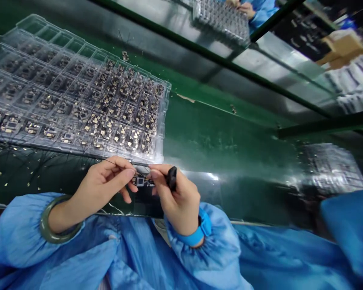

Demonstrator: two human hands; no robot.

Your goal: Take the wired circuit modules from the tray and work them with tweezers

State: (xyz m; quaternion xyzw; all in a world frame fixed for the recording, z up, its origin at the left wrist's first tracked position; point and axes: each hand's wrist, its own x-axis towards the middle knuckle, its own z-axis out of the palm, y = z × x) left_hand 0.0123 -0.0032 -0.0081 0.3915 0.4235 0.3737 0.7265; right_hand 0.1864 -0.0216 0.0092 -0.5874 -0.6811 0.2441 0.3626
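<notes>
While both bare hands work close together at the near edge of a glossy green workbench [224, 137], the left hand [101, 187] pinches a hair-thin dark wire [117, 163] between thumb and forefinger, and the right hand [177, 197] closes around a small black tool [172, 178] whose tip is hidden by the fingers. A tiny dark circuit board [140, 181] sits directly under both hands, though whether either hand grips it cannot be told. Just far of them, to the left, a clear ribbed plastic tray [167, 106] holds rows of similar boards. A pale green bangle [60, 220] circles the left wrist, a bright blue wrist strap [193, 230] the right, and far right a co-worker's hands [238, 6] sit beside a second tray [220, 22]
</notes>
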